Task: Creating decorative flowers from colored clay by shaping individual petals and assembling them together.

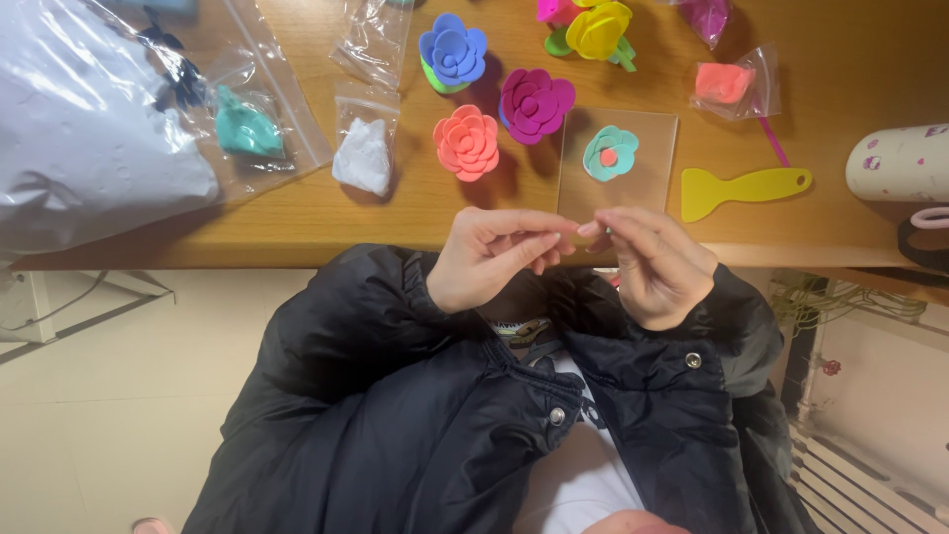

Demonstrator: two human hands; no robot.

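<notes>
My left hand (pixel 484 259) and my right hand (pixel 652 267) meet fingertip to fingertip just in front of the table edge, above my black jacket. They pinch a tiny teal clay piece (pixel 606 229) between them, and the fingers hide most of it. Just beyond the fingertips a clear plastic sheet (pixel 647 133) lies on the wooden table (pixel 850 119). A small teal clay flower with a coral centre (pixel 610 153) sits on it.
Finished clay flowers lie further back: coral (pixel 467 141), magenta (pixel 536 102), blue (pixel 453 51) and yellow (pixel 598 30). A yellow scraper (pixel 741 188) lies right of the sheet, with a white cup (pixel 900 163) beyond. Bags of white (pixel 364 158), teal (pixel 247 124) and coral clay (pixel 725 82) lie around.
</notes>
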